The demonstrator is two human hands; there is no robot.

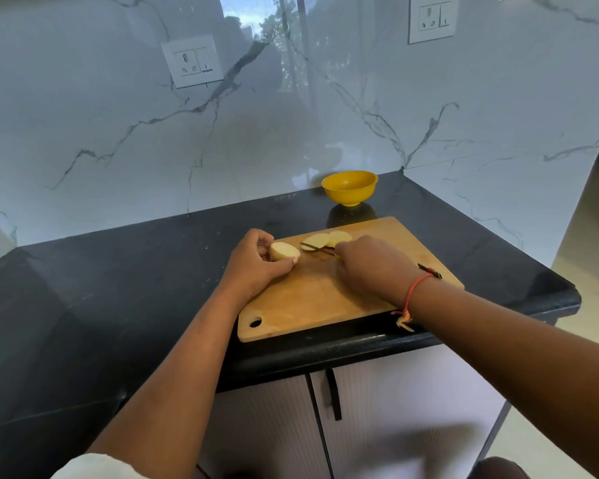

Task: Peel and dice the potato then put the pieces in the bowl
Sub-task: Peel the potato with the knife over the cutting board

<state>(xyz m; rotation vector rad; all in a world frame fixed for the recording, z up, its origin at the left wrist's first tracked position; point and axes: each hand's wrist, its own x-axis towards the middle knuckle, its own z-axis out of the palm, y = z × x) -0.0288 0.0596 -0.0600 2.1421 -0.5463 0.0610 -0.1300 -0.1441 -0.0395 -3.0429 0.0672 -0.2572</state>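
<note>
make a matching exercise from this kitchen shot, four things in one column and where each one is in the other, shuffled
Things
1 bowl
2 potato chunk
3 potato slices
4 knife

Places
a lying loose on the cutting board
b gripped by the left hand
c on the counter beyond the board
d held by the right hand

Pairs: 1-c, 2-b, 3-a, 4-d

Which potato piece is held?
The thick pale potato chunk gripped by the left hand; the thin potato slices lie by the dark knife in the right hand.
</note>
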